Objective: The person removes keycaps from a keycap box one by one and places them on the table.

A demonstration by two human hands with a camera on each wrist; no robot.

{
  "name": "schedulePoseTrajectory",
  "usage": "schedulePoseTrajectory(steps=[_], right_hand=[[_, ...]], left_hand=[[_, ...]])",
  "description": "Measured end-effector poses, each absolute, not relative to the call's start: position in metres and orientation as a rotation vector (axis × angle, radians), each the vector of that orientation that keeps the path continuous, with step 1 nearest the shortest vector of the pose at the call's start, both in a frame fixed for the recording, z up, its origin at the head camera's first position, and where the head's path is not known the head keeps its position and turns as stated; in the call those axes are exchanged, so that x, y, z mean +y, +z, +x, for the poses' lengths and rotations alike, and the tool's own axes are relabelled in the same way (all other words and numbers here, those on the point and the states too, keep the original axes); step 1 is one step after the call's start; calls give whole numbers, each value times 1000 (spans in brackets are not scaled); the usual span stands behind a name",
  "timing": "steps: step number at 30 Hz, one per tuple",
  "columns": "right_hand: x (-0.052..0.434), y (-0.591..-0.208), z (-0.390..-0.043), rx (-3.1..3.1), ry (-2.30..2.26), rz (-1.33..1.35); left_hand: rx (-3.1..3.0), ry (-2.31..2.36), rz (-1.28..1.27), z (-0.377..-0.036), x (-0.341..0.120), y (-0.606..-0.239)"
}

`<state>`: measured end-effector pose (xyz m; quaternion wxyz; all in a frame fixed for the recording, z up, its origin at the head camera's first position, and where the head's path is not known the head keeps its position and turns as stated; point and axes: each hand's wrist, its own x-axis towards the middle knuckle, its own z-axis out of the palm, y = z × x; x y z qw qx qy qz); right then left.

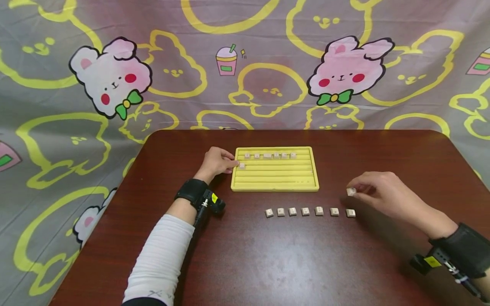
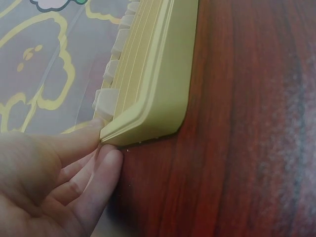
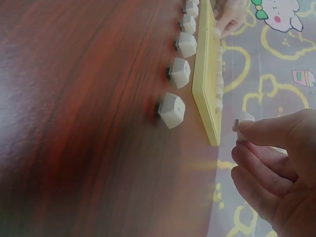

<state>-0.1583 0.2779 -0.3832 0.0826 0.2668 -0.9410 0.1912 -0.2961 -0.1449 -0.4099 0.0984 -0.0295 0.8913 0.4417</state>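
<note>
Right hand [image 1: 386, 195] pinches keycap [image 1: 351, 191]; left hand [image 1: 216, 163] touches tray [image 1: 275, 183] edge.

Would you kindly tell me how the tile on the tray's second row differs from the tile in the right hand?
The tile on the second row sits in the yellow tray, at its left end, with the left hand touching it. The tile in the right hand is outside the tray, pinched between fingertips just above the table, near the line of loose tiles. Both are small, pale and squarish.
</note>
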Motion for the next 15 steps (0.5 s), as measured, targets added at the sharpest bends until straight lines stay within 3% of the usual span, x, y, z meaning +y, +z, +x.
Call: schedulePoseTrajectory(steps=[15], right_hand=[[305, -396, -139, -2763, 629, 764]], left_hand=[[2628, 1315, -84, -296, -145, -409]])
